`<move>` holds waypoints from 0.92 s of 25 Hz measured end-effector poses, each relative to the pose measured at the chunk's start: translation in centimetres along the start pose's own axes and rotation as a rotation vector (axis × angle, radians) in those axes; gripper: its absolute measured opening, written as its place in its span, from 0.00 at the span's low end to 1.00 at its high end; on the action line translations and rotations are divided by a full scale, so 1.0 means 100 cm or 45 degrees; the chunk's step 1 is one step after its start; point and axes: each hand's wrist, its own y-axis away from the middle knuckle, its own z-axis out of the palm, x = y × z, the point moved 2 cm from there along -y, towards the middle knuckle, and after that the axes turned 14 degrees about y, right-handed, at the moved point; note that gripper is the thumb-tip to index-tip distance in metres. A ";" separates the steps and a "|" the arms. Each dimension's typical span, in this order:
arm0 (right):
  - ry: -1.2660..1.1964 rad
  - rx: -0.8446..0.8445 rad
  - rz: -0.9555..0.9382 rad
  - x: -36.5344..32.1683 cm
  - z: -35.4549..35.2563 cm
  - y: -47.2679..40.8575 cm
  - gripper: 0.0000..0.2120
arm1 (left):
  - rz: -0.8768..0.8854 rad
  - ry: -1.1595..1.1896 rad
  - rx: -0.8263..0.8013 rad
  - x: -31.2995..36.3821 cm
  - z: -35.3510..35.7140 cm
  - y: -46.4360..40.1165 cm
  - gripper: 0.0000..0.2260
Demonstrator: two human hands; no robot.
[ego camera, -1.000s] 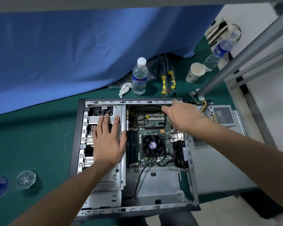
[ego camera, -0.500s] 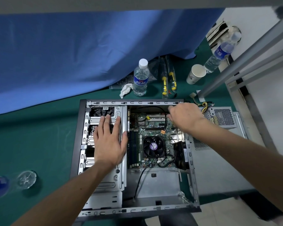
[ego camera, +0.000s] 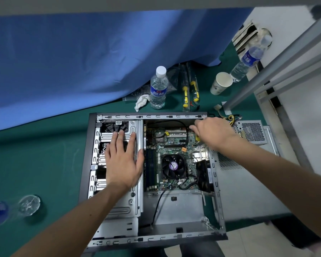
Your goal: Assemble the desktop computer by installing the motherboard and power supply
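The open computer case (ego camera: 93,164) lies flat on the green table. The motherboard (ego camera: 167,145) with its black CPU fan (ego camera: 173,166) sits inside the case, right of the metal drive cage (ego camera: 135,199). My left hand (ego camera: 121,160) rests flat on the drive cage, fingers spread. My right hand (ego camera: 214,131) is at the case's far right corner above the motherboard edge, fingers curled downward; a small yellow piece shows under it, and what it holds is hidden. The grey perforated power supply (ego camera: 250,131) lies outside the case on the right, with its coloured wires (ego camera: 230,117) beside my right hand.
A water bottle (ego camera: 157,89), a crumpled tissue (ego camera: 141,102), two yellow-handled screwdrivers (ego camera: 190,91) and a paper cup (ego camera: 220,83) stand beyond the case. A grey side panel (ego camera: 248,186) lies to its right. Another bottle (ego camera: 0,210) lies at the left edge. A blue cloth (ego camera: 82,62) hangs behind.
My right hand has shifted to the right along the case's far rim toward the rear corner. My left hand stays flat on the drive cage.
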 end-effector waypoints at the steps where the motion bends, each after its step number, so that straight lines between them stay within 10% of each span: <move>1: -0.067 -0.033 -0.013 0.000 0.001 -0.001 0.20 | 0.002 0.005 0.001 0.000 0.000 0.000 0.27; 16: -0.262 -0.158 -0.262 0.001 -0.010 -0.005 0.13 | -0.008 0.007 0.001 0.000 0.000 0.000 0.27; 23: -0.052 -0.100 0.016 -0.005 -0.003 -0.002 0.19 | -0.006 0.011 0.011 0.001 0.000 0.000 0.27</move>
